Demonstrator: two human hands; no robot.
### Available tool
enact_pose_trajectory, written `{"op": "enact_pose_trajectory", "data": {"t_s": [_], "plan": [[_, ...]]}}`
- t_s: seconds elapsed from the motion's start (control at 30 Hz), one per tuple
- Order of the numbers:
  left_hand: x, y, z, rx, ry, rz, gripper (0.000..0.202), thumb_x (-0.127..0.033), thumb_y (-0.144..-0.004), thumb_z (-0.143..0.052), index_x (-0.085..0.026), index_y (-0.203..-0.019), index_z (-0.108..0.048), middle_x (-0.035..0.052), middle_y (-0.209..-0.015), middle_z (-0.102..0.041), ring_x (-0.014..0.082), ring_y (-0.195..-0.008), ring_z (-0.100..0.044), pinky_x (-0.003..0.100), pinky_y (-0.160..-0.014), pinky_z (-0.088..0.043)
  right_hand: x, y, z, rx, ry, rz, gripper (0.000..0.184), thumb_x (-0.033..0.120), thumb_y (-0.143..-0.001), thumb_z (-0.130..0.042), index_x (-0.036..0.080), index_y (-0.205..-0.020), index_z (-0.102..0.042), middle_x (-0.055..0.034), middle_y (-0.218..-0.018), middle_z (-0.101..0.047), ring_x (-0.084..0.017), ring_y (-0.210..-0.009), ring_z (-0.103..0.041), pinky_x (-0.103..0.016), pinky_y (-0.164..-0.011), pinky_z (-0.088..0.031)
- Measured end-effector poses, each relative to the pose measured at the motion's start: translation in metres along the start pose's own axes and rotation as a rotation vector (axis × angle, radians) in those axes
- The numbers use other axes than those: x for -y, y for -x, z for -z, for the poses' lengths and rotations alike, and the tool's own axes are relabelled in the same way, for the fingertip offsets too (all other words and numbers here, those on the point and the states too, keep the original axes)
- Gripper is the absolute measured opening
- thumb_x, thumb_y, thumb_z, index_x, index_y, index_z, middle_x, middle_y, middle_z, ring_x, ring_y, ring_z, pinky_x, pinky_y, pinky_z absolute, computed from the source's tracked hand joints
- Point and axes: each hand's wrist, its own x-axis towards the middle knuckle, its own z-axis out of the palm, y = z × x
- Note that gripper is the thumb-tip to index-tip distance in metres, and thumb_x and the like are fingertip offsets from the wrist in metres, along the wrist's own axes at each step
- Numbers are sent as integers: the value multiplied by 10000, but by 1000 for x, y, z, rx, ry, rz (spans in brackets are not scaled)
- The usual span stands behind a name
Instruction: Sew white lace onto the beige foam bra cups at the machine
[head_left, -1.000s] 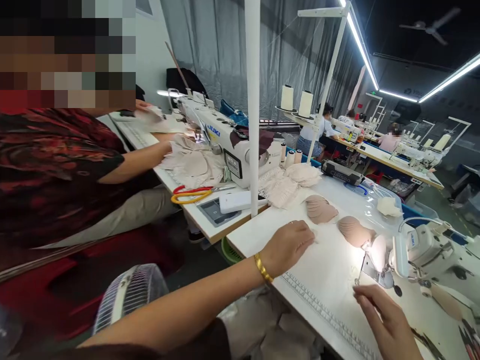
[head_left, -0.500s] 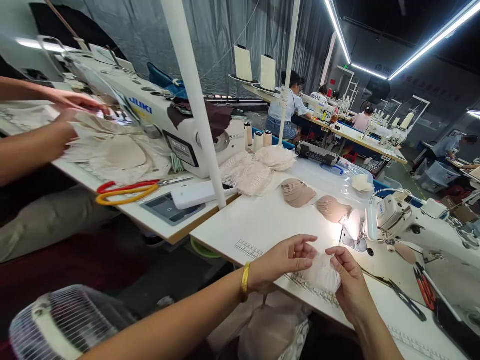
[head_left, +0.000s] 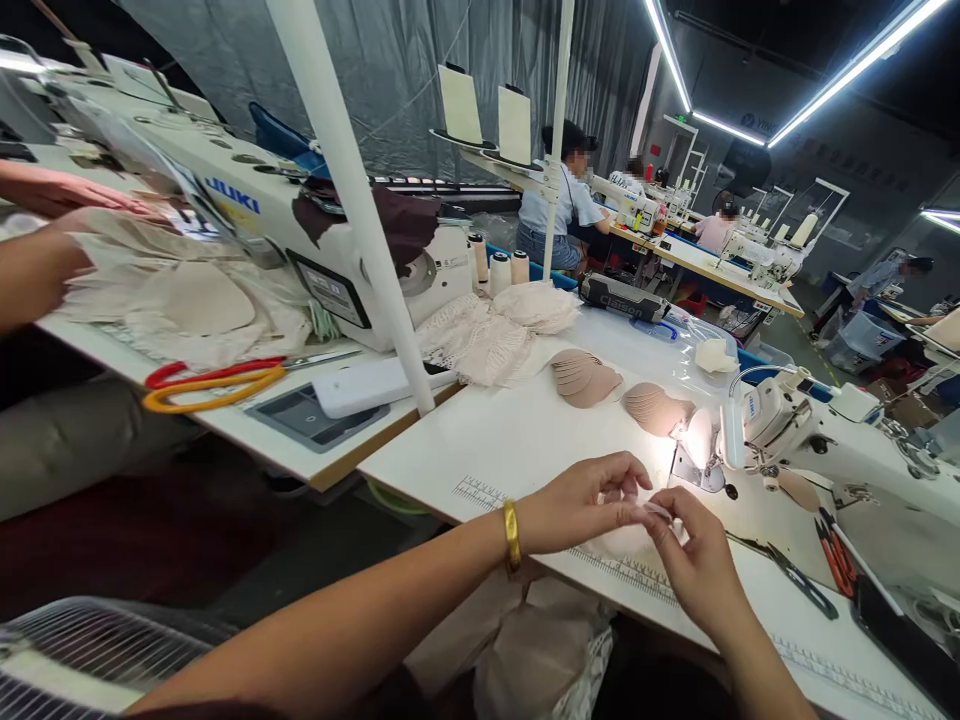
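Over the front edge of the white sewing table, my left hand [head_left: 585, 505] and my right hand [head_left: 694, 550] meet with bent, pinching fingers. Between their fingertips is the edge of a thin whitish lace piece [head_left: 619, 542], mostly covered by my hands. Just beyond them is the lit needle area of a sewing machine [head_left: 761, 415]. Two fanned stacks of beige cup-shaped pieces lie behind my hands: the left stack [head_left: 583, 377] and the right stack [head_left: 656, 408], which reaches toward the machine. Beige fabric [head_left: 544, 645] with lace trim hangs below the table edge.
Black thread snips [head_left: 802, 582] and red-handled tweezers [head_left: 836, 555] lie at right, beside a black tray [head_left: 907, 640]. A white pole [head_left: 352, 200] rises at left. Beyond it are large scissors [head_left: 217, 385], a second sewing machine [head_left: 240, 215] and a co-worker's arm [head_left: 37, 270]. Lace pieces [head_left: 495, 335] are heaped behind.
My hands have come closer together, and their fingertips now meet at the lace piece's edge. The lace is lower and more covered. The view has shifted slightly to the right.
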Motion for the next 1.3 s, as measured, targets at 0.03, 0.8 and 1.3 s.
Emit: {"op": "enact_pose_trajectory", "data": {"t_s": [0.03,0.8,1.3], "plan": [[3,1,2,63,50,42,322,-442,-814,-741,-184,-982,-648,-23,-800,-605,129,-730,-522,233,-652,-424,0,0,-1,-35,-95,-51,323,541,-965,-603,232,-878,-643,-11,-750,-634,-182,-718,-594,-285,-652,-471],[70,-122,181,-462,-829,326,257,-408,-853,-613,-225,-910,-784,48,-1002,-788,260,-1001,-667,301,-852,-491,-58,-44,-10,-85,-584,-355,388,594,-829,-753,219,-873,-663,-23,-830,-657,-128,-622,-520,-248,-538,-395],[0,-47,46,-143,-502,118,150,-339,-765,-552,-203,-717,-509,-35,-652,-543,153,-635,-502,253,-571,-349,-49,-49,-13,-124,-630,-320,565,753,-828,-659,201,-942,-682,-71,-887,-723,-180,-732,-647,-274,-605,-475]]}}
